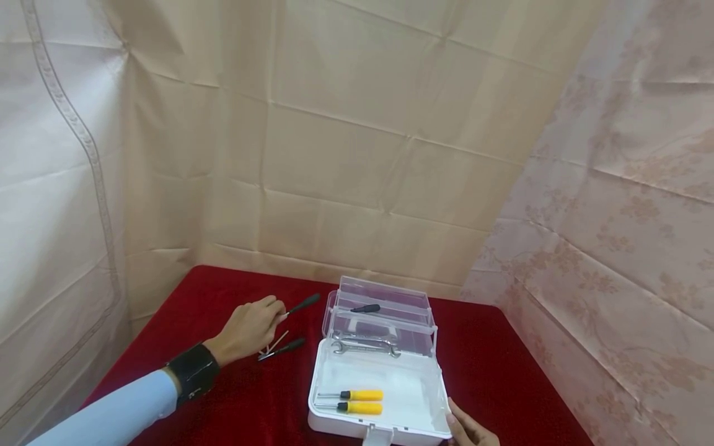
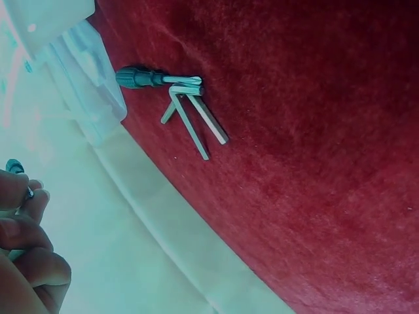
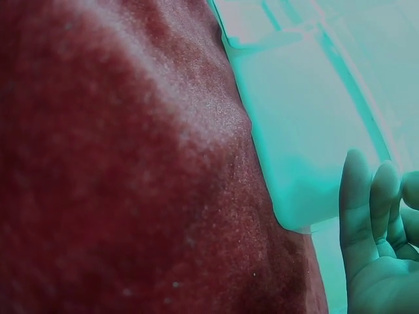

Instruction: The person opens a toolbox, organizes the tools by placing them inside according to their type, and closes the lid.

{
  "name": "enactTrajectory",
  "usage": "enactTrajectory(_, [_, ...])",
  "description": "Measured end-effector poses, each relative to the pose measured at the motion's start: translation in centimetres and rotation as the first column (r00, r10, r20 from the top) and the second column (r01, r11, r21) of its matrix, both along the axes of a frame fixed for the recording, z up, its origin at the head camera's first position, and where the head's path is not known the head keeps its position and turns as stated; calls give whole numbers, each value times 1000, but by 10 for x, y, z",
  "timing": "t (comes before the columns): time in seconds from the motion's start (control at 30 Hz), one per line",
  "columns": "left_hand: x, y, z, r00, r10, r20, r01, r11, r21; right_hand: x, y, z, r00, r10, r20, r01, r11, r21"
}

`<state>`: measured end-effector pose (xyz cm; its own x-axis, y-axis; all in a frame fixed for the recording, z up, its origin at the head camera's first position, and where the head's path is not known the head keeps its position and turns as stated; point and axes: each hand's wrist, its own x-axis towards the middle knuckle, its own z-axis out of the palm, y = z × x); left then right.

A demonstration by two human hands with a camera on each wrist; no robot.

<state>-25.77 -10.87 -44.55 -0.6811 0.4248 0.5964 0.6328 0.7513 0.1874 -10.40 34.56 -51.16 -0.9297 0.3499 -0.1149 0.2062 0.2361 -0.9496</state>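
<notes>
My left hand (image 1: 251, 325) pinches a dark-handled screwdriver (image 1: 305, 302) by its shaft, above the left side of the table. In the left wrist view its fingers (image 2: 39, 265) curl at the lower left, and only a bit of the tool shows. Below lie another dark-handled screwdriver (image 2: 137, 77) and some L-shaped hex keys (image 2: 190, 127). My right hand (image 1: 473, 428) holds the front right corner of an open white toolbox (image 1: 340, 425). Two yellow screwdrivers (image 1: 365, 394) lie inside at the front. Open-end wrenches (image 1: 365, 349) lie toward its back.
The toolbox's clear lid (image 1: 385, 291) is tipped back, with a dark-handled screwdriver (image 1: 366, 308) in its upper tray. A red cloth (image 1: 223, 285) covers the table. Beige curtain (image 1: 334, 155) hangs behind, and patterned cloth (image 1: 630, 248) hangs at right.
</notes>
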Motion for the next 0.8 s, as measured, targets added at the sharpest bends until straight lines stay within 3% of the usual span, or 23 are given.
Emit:
enactTrajectory(0.13, [-1, 2, 1, 1000, 2, -4, -2, 1000, 2, -1, 0, -1, 1000, -2, -2, 2, 1000, -11])
enactTrajectory(0.5, [-3, 2, -1, 1000, 6, -12, -6, 1000, 27, 0, 1, 1, 1000, 0, 16, -1, 996, 89])
enactTrajectory(0.8, [-5, 9, 1, 999, 0, -40, 1, 1000, 29, 0, 2, 1, 1000, -3, 14, 2, 998, 56])
